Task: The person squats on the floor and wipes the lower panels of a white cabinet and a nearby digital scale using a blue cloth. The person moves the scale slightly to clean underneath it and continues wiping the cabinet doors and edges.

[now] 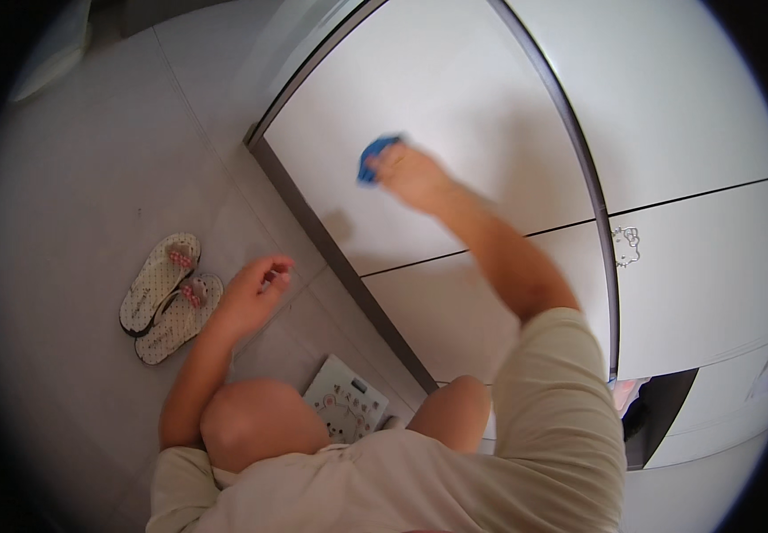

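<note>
A blue cloth [371,160] is in my right hand [407,173], against or just in front of a white cabinet door [437,86]; whether it touches the surface cannot be told. The moving hand is slightly blurred. My left hand [261,290] hangs above the tiled floor with its fingers loosely curled and nothing seen in it. Close beside that hand, on the floor, lies a pair of dotted flip-flops [157,286] with pink bows, one partly over the other.
A white bathroom scale [347,403] with a bear drawing lies on the floor by my knees. The cabinet has a dark base strip [344,263] and a metal edge trim [580,143]. A cat-shaped outline [626,246] marks another panel, above a dark opening [664,413] at the right.
</note>
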Demonstrator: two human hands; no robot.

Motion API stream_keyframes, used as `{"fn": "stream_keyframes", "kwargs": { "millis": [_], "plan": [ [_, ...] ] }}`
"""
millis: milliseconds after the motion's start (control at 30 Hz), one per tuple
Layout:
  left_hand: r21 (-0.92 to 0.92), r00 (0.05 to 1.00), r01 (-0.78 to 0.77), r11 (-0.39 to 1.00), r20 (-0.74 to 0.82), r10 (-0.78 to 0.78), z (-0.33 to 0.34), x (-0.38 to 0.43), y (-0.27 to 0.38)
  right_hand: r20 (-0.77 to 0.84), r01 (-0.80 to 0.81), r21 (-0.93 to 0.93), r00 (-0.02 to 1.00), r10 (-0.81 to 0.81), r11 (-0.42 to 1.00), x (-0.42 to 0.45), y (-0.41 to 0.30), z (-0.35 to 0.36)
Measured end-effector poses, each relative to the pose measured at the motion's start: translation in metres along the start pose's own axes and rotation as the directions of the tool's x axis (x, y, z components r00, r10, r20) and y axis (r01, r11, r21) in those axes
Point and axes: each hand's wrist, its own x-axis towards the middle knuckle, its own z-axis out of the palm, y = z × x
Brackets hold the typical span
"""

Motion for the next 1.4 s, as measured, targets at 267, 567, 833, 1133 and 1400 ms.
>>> {"fn": "stream_keyframes", "kwargs": {
  "millis": [267, 567, 833, 1133, 1400],
  "plan": [
    [-0.035, 0.997, 0.037, 0.999, 0.073, -0.034, 0.018, 0.010, 0.003, -0.346, -0.429, 0.042, 0.841, 0.415, 0.903, -0.030, 0.048, -0.063],
    [-0.010, 0.999, 0.050, 0.999, 0.000, -0.050, 0.016, 0.010, -0.010, -0.168, 0.076, 0.246, 0.985, -0.034, 0.966, -0.093, -0.039, 0.080],
    [0.050, 1.000, 0.013, 0.999, -0.003, -0.013, 0.020, 0.008, 0.002, -0.370, -0.456, 0.135, 0.800, 0.472, 0.880, 0.129, 0.030, 0.019],
    [0.154, 0.993, 0.093, 0.984, -0.082, -0.081, -0.012, -0.007, 0.008, 0.206, 0.116, 0.312, 0.961, -0.186, 0.943, 0.018, -0.172, 0.210],
    [0.145, 0.997, 0.068, 0.987, -0.029, -0.065, 0.002, 0.001, -0.004, -0.424, -0.224, -0.091, 0.891, 0.166, 0.970, 0.199, -0.003, 0.082]
  ]
}}
